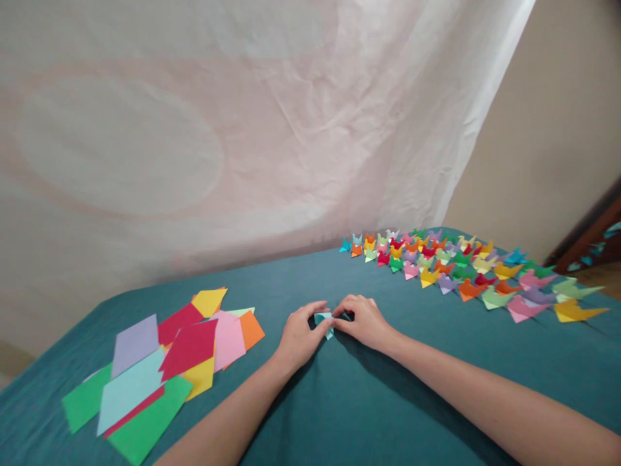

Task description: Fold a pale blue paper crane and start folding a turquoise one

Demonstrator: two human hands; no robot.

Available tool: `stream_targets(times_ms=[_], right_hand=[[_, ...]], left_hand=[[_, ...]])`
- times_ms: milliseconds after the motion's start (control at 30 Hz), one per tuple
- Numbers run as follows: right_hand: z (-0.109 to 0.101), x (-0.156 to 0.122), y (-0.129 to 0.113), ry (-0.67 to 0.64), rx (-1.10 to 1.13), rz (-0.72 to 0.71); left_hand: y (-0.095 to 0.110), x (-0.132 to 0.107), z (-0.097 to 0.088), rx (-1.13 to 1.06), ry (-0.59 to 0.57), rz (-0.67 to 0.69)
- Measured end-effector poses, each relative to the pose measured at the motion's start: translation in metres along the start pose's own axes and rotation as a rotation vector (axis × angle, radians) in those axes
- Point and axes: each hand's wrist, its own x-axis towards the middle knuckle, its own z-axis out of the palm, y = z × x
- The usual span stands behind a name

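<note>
A small piece of folded light-blue paper [322,317] is pinched between my two hands, low over the middle of the table. My left hand [301,333] grips its left side with thumb and fingers. From the right, my right hand [363,320] holds the other edge, thumb and fingertips pressed together. Parts of the paper are hidden behind the fingers, so its full folded shape cannot be made out.
Loose sheets of coloured paper [191,346] lie overlapping on the left. Rows of small folded paper birds [468,289] in many colours stand at the right. A dark green cloth [291,281] covers the table; a pale pink curtain [272,129] hangs behind it.
</note>
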Motion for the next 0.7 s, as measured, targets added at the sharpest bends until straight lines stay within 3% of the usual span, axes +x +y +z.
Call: stream_targets(times_ms=[700], right_hand=[[-0.001, -0.003, -0.0014, 0.013, 0.015, 0.0]], left_hand=[[-0.0059, -0.0001, -0.0024, -0.056, -0.027, 0.071]])
